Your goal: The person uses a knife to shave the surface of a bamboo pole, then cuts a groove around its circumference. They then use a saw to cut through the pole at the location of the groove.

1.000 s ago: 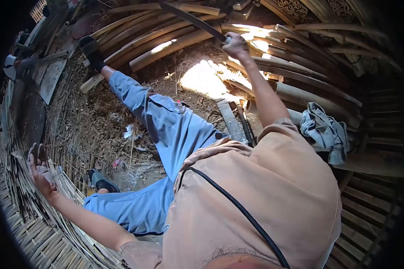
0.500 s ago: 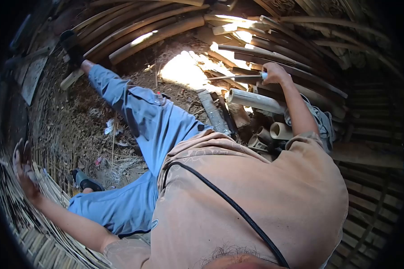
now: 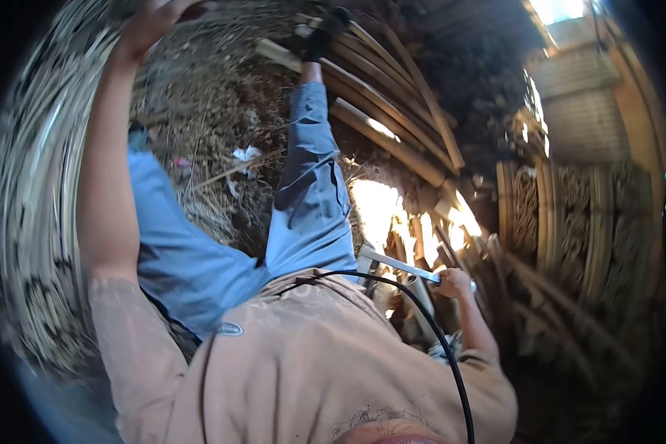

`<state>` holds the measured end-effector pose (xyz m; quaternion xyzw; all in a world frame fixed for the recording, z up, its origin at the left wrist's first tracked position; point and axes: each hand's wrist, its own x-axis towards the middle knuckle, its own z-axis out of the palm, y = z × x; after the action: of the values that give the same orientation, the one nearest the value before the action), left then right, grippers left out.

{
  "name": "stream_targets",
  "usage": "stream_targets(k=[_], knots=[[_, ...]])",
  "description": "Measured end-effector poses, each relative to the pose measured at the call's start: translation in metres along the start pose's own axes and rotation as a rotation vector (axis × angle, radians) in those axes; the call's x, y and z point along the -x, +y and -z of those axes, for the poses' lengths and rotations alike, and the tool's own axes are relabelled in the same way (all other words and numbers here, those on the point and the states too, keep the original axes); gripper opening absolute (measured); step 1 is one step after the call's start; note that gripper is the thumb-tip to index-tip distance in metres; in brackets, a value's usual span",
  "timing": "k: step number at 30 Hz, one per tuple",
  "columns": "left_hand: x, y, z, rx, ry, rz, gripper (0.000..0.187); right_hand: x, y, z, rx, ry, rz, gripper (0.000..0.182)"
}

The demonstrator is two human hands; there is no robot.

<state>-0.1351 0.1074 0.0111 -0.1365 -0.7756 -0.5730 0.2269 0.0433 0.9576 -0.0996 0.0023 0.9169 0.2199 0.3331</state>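
Blade (image 3: 401,264) of long, narrow grey metal, gripped in the right hand (image 3: 455,283)

Nearest is the wearer's tan cloth shirt (image 3: 318,355), a thin black cord (image 3: 444,342) looping over it. Beyond, on the right, the right hand is closed tightly around the blade's handle. The blade points left, its tip near the blue cloth trousers (image 3: 311,214); pale round bamboo tubes (image 3: 424,294) lie just on its near side.

Thin, pale split bamboo strips (image 3: 37,185), blurred, spread along the left. Brown, littered earth floor (image 3: 214,118) fills the middle, with a crumpled white scrap (image 3: 246,154) on it.

At the far left, the left hand (image 3: 155,28) is raised, fingers reaching right and partly cut off; how open it is, or whether it holds anything, cannot be told. Long brown bamboo poles (image 3: 403,148) lie far off, beside one dark shoe (image 3: 329,33).
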Motion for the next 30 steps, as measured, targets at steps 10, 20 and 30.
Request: stream_targets(k=[10, 20, 30], knots=[[0.005, -0.044, 0.005, -0.444, 0.11, 0.109, 0.037, -0.001, -0.039, 0.421, 0.062, 1.013, 0.05, 0.061], [-0.001, -0.042, -0.002, -0.455, 0.253, 0.17, 0.036, -0.001, -0.119, 0.647, -0.196, 1.948, 0.497, 0.044], [0.005, 0.005, -0.044, -0.182, 0.34, -0.155, 0.099, -0.029, -0.44, 0.608, -0.687, 1.435, 0.911, 0.07]])
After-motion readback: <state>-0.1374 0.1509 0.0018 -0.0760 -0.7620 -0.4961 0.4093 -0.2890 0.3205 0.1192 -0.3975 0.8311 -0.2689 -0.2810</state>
